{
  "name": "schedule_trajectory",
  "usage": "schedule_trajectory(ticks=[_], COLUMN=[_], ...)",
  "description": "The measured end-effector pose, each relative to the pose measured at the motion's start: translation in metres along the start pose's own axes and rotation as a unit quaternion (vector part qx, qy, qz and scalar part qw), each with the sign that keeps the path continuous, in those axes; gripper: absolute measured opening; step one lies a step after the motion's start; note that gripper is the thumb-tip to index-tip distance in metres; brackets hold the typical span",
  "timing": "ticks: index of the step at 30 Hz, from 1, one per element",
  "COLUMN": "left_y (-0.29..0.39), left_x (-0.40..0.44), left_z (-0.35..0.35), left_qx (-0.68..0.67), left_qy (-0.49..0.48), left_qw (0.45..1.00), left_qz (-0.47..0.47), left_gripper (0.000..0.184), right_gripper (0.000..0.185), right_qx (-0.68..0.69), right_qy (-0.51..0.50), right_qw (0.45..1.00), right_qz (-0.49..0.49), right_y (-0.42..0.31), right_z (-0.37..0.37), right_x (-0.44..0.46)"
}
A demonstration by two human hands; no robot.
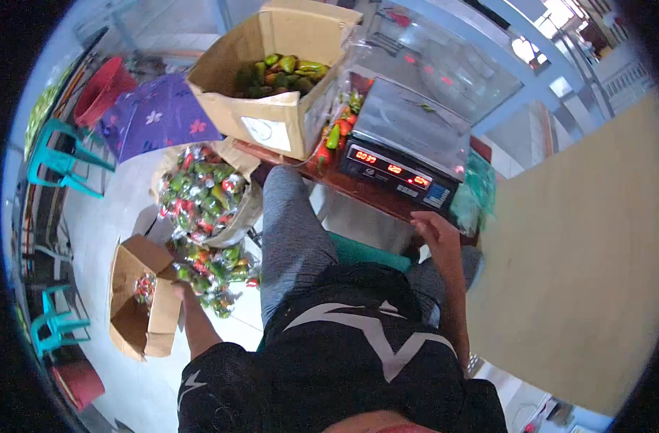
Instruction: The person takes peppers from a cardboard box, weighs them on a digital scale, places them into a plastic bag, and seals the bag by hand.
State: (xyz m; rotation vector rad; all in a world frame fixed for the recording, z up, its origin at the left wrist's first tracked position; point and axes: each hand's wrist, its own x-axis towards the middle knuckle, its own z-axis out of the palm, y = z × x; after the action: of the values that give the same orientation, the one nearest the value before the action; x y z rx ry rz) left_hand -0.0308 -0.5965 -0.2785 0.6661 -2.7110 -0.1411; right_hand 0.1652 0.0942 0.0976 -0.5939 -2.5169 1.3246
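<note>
At near left, left hand [184, 291] against the right-hand wall of a small carton [163, 321], the carton tilted, with its open top turned toward the camera and a little bunch of wrapped peppers [144, 289] inside; fingers partly hidden, so cannot tell how tightly closed the grip. Toward the right, right hand [439, 233] just off the near edge of the red-brown counter [365, 198], below the scale; grip loosely open with fingers bent, nothing visible in hold. On the counter, a black scale [407, 137] with a lit red display [393, 168] and a small green scrap [427, 107] on its pan. Just left of it, loose red and green peppers [334, 137], then a large carton [292, 124] with mostly green peppers [290, 71] inside. By the right end of the scale, a crumpled green plastic bag [477, 186]. Down on the pale floor [142, 386], left of the knees, an open sack [247, 219] full of wrapped red and green peppers, with more packets [214, 278] loose on the near side, between sack and left hand. Farther left, a purple flowered cloth [156, 119] and teal chairs [66, 159].
</note>
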Motion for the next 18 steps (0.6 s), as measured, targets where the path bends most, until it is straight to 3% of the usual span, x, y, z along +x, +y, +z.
schedule_trajectory(ticks=[4,7,8,10,12,13,14,15,18], left_y=[0.035,0.084,0.101,0.143,0.194,0.245,0.279,0.307,0.377], left_x=[0.016,0.01,0.002,-0.027,-0.049,-0.065,-0.078,-0.081,-0.099], left_z=[0.013,0.013,0.024,0.027,0.036,-0.039,-0.071,-0.107,-0.176], left_qx=[-0.078,-0.148,-0.334,-0.549,-0.753,-0.453,-0.552,-0.483,-0.444], left_qy=[-0.078,-0.106,-0.175,-0.3,-0.304,-0.264,-0.261,-0.259,-0.196], left_qw=[0.994,0.979,0.925,0.78,0.565,0.846,0.786,0.817,0.836], left_qz=[-0.008,0.088,0.047,0.017,-0.144,0.098,0.093,0.179,0.256], left_gripper=[0.023,0.024,0.021,0.01,0.005,0.004,0.008,0.012,0.014], right_gripper=[0.018,0.023,0.023,0.025,0.022,0.021,0.02,0.018,0.017], right_qx=[-0.042,-0.107,-0.114,-0.129,-0.14,-0.143,-0.161,-0.18,-0.234], right_qy=[0.013,-0.009,-0.001,0.015,0.095,0.133,0.168,0.202,0.246], right_qw=[0.999,0.994,0.993,0.991,0.984,0.978,0.969,0.958,0.933], right_qz=[-0.029,-0.014,0.003,0.036,0.062,0.076,0.087,0.098,0.123], right_y=[0.017,0.031,0.036,0.054,0.086,0.106,0.128,0.151,0.207], right_z=[0.005,0.003,-0.001,-0.007,-0.017,-0.021,-0.026,-0.033,-0.054], right_x=[-0.003,-0.006,-0.008,-0.01,-0.011,-0.012,-0.013,-0.014,-0.019])
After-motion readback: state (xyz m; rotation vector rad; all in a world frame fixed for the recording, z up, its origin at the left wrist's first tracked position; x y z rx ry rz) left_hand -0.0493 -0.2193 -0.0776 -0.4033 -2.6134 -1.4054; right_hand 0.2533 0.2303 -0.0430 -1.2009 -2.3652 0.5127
